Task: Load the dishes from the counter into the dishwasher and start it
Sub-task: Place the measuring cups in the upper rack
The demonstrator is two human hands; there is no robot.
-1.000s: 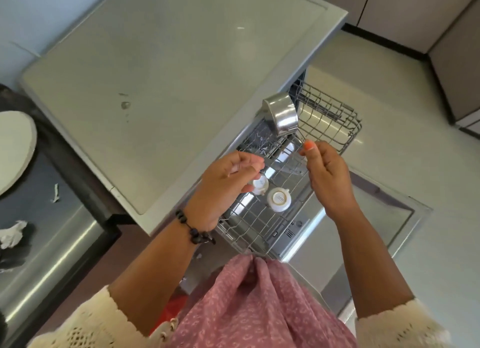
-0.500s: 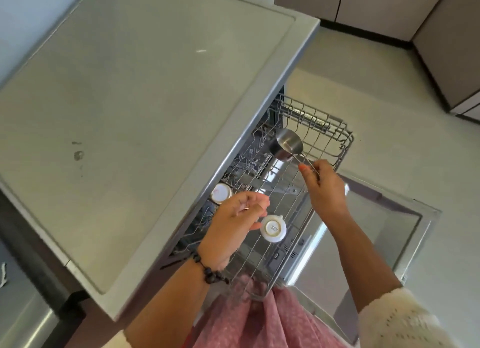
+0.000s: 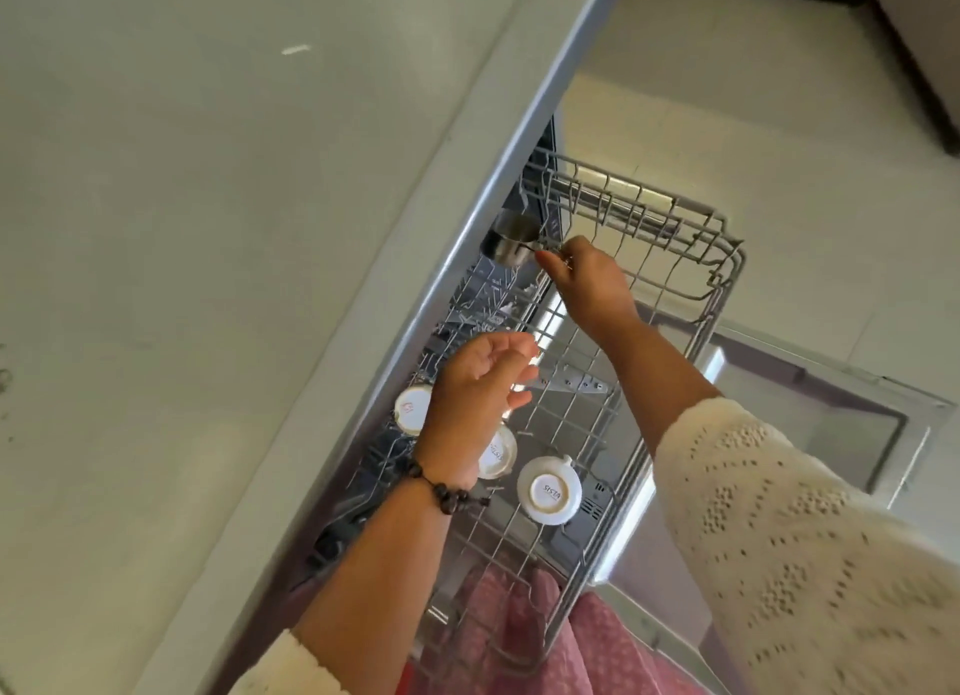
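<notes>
- Fingers (image 3: 550,263) of the right hand (image 3: 589,284) pinch the thin handle of a steel measuring cup (image 3: 511,245), carrying it toward the back of the pulled-out upper rack (image 3: 727,258), at about twelve o'clock from the left hand (image 3: 475,398).
- Left-hand fingers hang loosely curled and empty above the rack wires, gripping nothing.
- Three white cups sit upside down in the rack: one cup (image 3: 548,489) at five o'clock from the left hand, a second cup (image 3: 498,453) partly hidden under that wrist, and a third cup (image 3: 413,408) at nine o'clock, close under the worktop (image 3: 208,227) edge.
- The steel cup sits right at the worktop's overhang; whether it touches is unclear.
- Risk, as I judge it: the pinch is on a slim handle with the bowl far out, so the cup could swivel or slip and drop through to the lower level or the open door (image 3: 831,424).
- Pushing further toward eleven o'clock could knock the bowl against the worktop edge.
- Set mouth-up or tilted, it would likely hold water during the wash.
</notes>
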